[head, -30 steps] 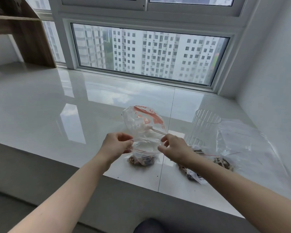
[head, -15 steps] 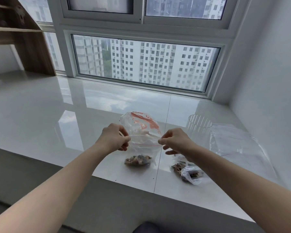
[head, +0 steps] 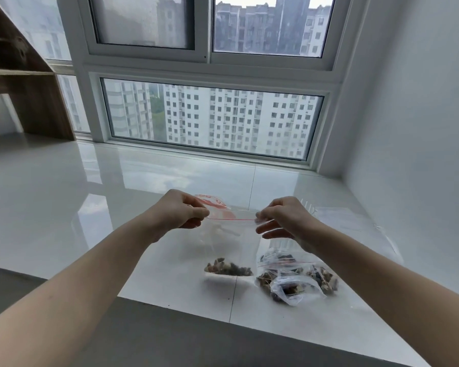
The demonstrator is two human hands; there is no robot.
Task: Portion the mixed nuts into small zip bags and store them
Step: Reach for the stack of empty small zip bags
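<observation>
Head view, looking forward and down: a small clear zip bag [head: 229, 247] with a red seal line hangs above the white ledge [head: 90, 207], held stretched at its top edge between both hands. Left hand [head: 180, 211] pinches the bag's left top corner, thumb and curled fingers closed on the plastic. Right hand [head: 281, 218] pinches the right top corner between thumb and forefinger; its lower fingers are extended loosely beneath the seal line. A portion of mixed nuts [head: 228, 268] lies settled in the bottom of the held bag. Whether the seal is fully pressed together along its length cannot be told.

Just to the right of the held bag, resting on the ledge, lies a cluster of other nut bags [head: 294, 279], crumpled, with dark nuts visible inside. Behind the held bag, partly hidden by it, is a clear bag with red print [head: 212, 201]. Further right of the held bag, flat clear plastic sheets [head: 355, 223] lie on the ledge. A window [head: 212, 120] faces tower blocks beyond the held bag.
</observation>
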